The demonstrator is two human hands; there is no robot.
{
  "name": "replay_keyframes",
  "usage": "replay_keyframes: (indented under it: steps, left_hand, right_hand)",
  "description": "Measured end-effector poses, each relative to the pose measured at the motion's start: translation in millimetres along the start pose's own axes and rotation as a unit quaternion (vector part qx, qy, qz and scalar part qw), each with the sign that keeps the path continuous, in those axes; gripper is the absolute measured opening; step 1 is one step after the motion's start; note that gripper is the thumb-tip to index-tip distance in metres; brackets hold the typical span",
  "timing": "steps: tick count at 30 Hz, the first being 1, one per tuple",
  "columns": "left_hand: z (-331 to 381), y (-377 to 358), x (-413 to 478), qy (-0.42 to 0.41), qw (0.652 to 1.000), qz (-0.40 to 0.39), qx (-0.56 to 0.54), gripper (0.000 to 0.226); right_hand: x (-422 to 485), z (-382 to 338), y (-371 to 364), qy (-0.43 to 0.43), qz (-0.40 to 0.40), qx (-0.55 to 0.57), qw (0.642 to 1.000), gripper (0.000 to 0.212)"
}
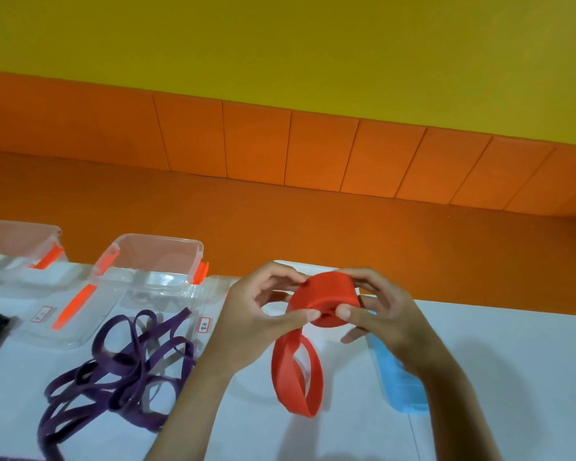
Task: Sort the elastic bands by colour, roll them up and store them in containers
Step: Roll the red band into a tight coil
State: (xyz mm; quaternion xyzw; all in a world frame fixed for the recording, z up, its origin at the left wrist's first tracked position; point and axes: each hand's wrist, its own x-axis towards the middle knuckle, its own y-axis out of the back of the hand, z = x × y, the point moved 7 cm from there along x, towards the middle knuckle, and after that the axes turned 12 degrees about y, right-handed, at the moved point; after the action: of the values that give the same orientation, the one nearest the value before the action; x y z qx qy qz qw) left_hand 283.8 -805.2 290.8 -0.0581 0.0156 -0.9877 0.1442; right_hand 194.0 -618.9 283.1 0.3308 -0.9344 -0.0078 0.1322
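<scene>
Curl of left hand (258, 316), right hand (381, 316), seemingly round red band (323, 296).

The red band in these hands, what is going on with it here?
A person has the red band partly rolled: the left hand and the right hand both pinch the roll, and a loose loop hangs below. The purple bands lie unrolled beside an open clear container.

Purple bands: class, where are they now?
Head view, lower left: purple bands lie tangled on the table, before the clear box, beside the left hand.
</scene>
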Motion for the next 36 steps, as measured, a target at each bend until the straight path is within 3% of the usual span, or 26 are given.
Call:
replay_keyframes:
  steps: [5,8,11,15,19,23,25,28,31,36]
  left_hand:
    - [-4,4,1,0.027,0.999,0.026,-0.034,0.041]
    - [-5,8,5,0.043,0.999,0.006,-0.019,0.047]
    - [-6,16,7,0.040,0.999,-0.001,0.030,0.053]
    - [-10,10,4,0.024,0.998,0.008,0.053,0.056]
    - [-15,4,5,0.039,0.999,0.001,0.014,0.062]
    - [-23,8,9,0.081,0.994,-0.011,0.079,0.050]
    - [-22,11,10,0.070,0.987,-0.004,0.148,0.046]
    - [-18,7,8,0.051,0.980,0.001,0.191,0.042]
    - [-15,1,8,0.042,0.984,-0.010,0.175,0.043]
    - [-12,2,8,0.067,0.993,-0.035,0.089,0.046]
  right_hand:
    - [5,6,-6,-0.006,0.037,0.077,0.996,0.060]
    - [1,15,-15,-0.011,0.001,0.119,0.993,0.056]
    - [0,18,-17,-0.024,-0.051,0.047,0.997,0.050]
    - [5,12,-11,-0.011,-0.048,-0.063,0.997,0.056]
    - [3,11,-6,-0.003,-0.007,-0.006,1.000,0.052]
    - [-1,20,-12,-0.023,-0.019,0.079,0.996,0.047]
    - [0,20,-13,-0.027,-0.055,-0.008,0.998,0.039]
    - [5,11,-8,0.004,-0.086,-0.144,0.986,0.046]
    - [6,7,-3,0.035,-0.057,-0.113,0.991,0.041]
    - [0,12,-4,-0.005,-0.001,0.018,1.000,0.051]
